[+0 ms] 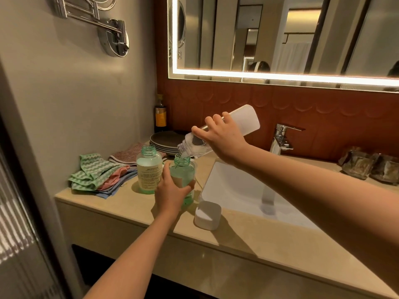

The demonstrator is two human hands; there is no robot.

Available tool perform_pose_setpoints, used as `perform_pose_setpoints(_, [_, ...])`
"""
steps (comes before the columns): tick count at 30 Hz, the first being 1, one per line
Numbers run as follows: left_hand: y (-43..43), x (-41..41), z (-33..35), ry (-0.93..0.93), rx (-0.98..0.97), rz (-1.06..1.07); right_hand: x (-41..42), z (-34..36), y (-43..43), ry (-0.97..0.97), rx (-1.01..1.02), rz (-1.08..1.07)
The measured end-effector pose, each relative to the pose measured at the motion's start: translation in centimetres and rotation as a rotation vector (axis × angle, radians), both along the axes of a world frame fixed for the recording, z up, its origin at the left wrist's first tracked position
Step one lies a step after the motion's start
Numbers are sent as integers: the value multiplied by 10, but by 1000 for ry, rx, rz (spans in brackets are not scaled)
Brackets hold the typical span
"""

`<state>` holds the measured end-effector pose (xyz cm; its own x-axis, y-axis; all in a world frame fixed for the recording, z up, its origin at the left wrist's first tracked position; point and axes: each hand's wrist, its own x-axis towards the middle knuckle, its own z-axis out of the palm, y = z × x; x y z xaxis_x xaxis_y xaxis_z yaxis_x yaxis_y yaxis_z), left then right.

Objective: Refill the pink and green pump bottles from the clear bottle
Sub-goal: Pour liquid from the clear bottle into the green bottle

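Green pump bottle (182,171) stands on the counter (237,238), gripped by my left hand (170,193); my right hand (222,137) grasps the clear bottle (244,119), tipped over its open mouth. Its uncapped neighbour (149,169) looks filled, so I judge this the last pour.

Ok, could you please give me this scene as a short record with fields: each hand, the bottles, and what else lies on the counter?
right hand: right hand grips the clear bottle, tilted neck-down over the green bottle's mouth
left hand: left hand holds the green bottle upright
second bottle: second bottle, open, stands just left of the held one
cap: white cap on the counter beside the sink
behind: folded cloths, stacked plates
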<state>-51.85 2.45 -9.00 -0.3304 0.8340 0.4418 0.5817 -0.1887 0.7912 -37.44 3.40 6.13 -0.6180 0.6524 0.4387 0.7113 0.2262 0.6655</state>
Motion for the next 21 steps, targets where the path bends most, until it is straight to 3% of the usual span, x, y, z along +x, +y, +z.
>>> perform_pose_setpoints(21, [-2, 0, 1, -5, -4, -20, -6, 1, -1, -207, 210, -10])
